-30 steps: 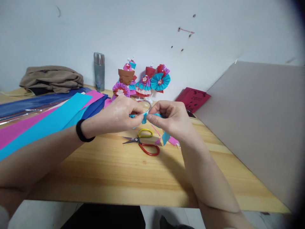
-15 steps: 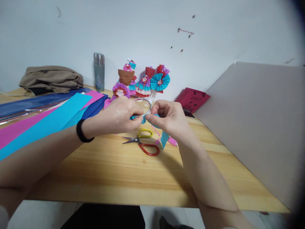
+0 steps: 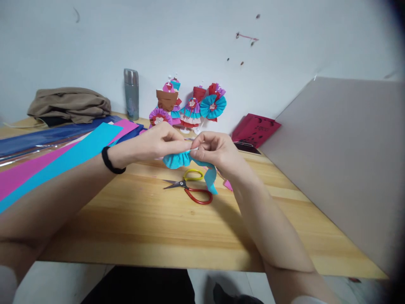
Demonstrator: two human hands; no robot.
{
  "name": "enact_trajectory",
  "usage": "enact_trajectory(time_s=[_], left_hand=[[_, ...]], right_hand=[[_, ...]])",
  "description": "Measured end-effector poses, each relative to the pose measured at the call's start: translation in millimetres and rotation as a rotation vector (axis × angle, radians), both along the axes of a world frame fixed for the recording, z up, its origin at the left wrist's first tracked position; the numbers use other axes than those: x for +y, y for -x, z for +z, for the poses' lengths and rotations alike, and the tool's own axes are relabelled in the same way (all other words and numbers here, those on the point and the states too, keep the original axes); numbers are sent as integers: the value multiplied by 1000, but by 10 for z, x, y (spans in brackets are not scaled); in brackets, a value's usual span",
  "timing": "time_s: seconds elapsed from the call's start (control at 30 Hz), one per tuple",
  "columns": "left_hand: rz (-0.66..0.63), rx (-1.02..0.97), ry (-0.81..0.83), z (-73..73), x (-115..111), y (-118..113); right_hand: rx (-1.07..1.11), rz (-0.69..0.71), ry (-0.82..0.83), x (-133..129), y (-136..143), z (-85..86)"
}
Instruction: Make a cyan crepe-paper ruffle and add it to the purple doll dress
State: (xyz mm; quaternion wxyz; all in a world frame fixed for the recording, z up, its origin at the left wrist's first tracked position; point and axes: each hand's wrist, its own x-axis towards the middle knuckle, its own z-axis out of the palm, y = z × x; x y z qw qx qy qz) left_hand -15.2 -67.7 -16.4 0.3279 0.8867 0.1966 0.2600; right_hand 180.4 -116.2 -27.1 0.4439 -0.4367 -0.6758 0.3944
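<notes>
Above the table, my left hand [image 3: 161, 142] and my right hand [image 3: 211, 148] meet fingertip to fingertip, both closed on one strip of turquoise crepe paper [image 3: 177, 160]. Its left part is gathered into ruffles below my left fingers. The smooth tail hangs down beneath my right hand. A narrow white edge shows at my fingertips; part of a ring, perhaps a tape roll, peeks out behind them. Directly below lie scissors [image 3: 182, 184] with one yellow and one red handle, blades partly apart and pointing left.
Crepe paper sheets [image 3: 79, 147] in turquoise and pink lie at left beside a folded brown cloth [image 3: 69, 103]. A grey flask [image 3: 131, 95] and several paper-dressed figures [image 3: 191, 107] stand at the wall. A magenta bag [image 3: 257, 130] leans near the white panel [image 3: 335, 160] at right.
My left hand has shifted slightly left and opened up the view of the ruffles. The white ring is now mostly hidden, and the strip's tail hangs further left.
</notes>
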Motion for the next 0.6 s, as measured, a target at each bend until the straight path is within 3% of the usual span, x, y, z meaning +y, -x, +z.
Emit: enact_trajectory(time_s=[0.33,0.5,0.6], left_hand=[[-5,-56,89,-16,83,34],[-21,-121,19,-8,117,84],[32,-94,-9,10,89,82]], right_hand=[[80,33,71,-35,-2,3],[44,-69,29,-37,-18,40],[-23,-114,12,-38,-2,50]])
